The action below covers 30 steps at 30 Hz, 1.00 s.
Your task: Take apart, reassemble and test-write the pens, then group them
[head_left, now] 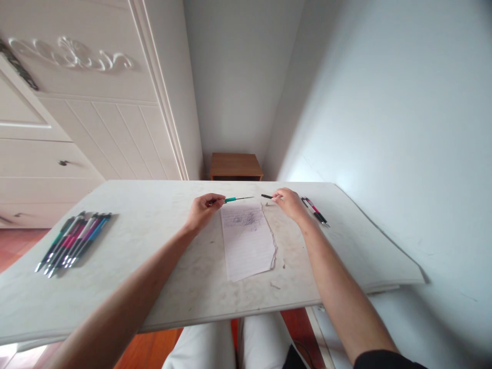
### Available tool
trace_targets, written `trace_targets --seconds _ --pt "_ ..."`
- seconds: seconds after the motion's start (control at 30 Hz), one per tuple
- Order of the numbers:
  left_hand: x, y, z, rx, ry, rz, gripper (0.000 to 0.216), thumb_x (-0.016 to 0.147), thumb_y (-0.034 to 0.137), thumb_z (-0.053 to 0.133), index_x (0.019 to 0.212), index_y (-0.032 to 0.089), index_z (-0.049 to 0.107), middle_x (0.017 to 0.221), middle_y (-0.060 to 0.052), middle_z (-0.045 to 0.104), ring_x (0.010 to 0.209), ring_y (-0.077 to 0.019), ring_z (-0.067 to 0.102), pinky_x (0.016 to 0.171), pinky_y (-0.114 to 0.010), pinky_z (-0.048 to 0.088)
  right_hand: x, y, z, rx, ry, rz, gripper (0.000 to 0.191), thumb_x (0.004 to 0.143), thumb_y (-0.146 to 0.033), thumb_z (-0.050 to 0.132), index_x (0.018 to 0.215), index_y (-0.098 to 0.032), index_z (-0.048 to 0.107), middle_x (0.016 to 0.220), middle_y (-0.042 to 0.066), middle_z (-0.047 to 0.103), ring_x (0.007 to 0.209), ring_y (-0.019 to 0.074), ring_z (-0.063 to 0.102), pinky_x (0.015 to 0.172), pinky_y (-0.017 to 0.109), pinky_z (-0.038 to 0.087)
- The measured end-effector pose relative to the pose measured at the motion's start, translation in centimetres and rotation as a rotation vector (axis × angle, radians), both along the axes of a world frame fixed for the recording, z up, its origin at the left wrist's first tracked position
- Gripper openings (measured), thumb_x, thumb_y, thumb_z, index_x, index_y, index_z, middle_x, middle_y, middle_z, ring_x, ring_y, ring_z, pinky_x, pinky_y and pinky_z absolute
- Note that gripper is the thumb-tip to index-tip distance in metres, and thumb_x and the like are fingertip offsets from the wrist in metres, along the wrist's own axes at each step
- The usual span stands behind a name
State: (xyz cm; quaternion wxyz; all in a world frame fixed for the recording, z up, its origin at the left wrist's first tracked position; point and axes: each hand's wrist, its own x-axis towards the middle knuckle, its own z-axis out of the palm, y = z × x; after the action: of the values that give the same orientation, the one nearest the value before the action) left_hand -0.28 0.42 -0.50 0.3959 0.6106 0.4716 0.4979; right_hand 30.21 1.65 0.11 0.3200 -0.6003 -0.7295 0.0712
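My left hand (pixel 205 209) is closed around a teal pen barrel (pixel 230 200), and a thin dark refill (pixel 245 198) sticks out of it to the right. Across a small gap, my right hand (pixel 287 202) pinches a short black pen piece (pixel 266 196) that points left. Both hands are above the far part of the table. Between and below them lies a torn sheet of lined paper (pixel 248 251) with dark scribbles near its top. Just right of my right hand rest a few pens (pixel 315 210), one of them pink and black.
Several colourful pens (pixel 73 243) lie side by side on the left of the white table (pixel 161 287). Small scraps (pixel 274 286) are scattered near the paper. A wooden stand (pixel 236 165) is behind the table, a white cabinet (pixel 115 118) at left, a wall (pixel 403 128) at right.
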Motion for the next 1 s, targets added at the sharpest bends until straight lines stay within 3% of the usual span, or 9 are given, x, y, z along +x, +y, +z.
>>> trace_targets --seconds 0.17,0.4,0.77,1.0 --pt "-0.1 0.1 -0.1 0.011 0.011 0.018 0.041 0.069 0.05 0.074 0.09 0.014 0.077 0.09 -0.01 0.076 0.079 -0.0216 0.067 0.073 -0.032 0.051 -1.5 -0.9 1.7 0.115 0.308 0.082 0.012 0.082 -0.03 0.065 0.088 -0.023 0.071 0.088 0.003 0.074 0.082 0.0204 0.067 0.082 0.035 0.052" --pt "-0.3 0.3 -0.1 0.013 0.054 0.034 0.038 0.071 0.046 0.072 0.092 0.014 0.076 0.089 -0.009 0.076 0.077 -0.021 0.066 0.073 -0.031 0.051 -2.9 -1.3 2.3 0.016 0.513 0.212 0.024 0.076 -0.038 0.07 0.091 -0.02 0.074 0.096 0.007 0.076 0.086 0.0205 0.069 0.083 0.034 0.053" --pt "-0.2 0.1 0.2 0.007 0.054 0.047 0.038 0.07 0.046 0.072 0.091 0.014 0.076 0.087 -0.008 0.076 0.075 -0.0206 0.065 0.072 -0.032 0.05 -2.5 -0.4 1.2 -0.053 0.586 0.111 0.028 0.072 -0.044 0.07 0.082 -0.018 0.073 0.072 0.004 0.072 0.068 0.0184 0.066 0.067 0.03 0.051" --pt "-0.2 0.2 0.0 0.008 0.038 0.048 0.04 0.068 0.049 0.073 0.089 0.015 0.077 0.085 -0.008 0.075 0.074 -0.0203 0.065 0.069 -0.03 0.049 -2.8 -0.1 0.5 -0.063 0.594 0.09 0.03 0.07 -0.047 0.071 0.079 -0.018 0.072 0.066 0.002 0.07 0.062 0.0166 0.062 0.061 0.028 0.05"
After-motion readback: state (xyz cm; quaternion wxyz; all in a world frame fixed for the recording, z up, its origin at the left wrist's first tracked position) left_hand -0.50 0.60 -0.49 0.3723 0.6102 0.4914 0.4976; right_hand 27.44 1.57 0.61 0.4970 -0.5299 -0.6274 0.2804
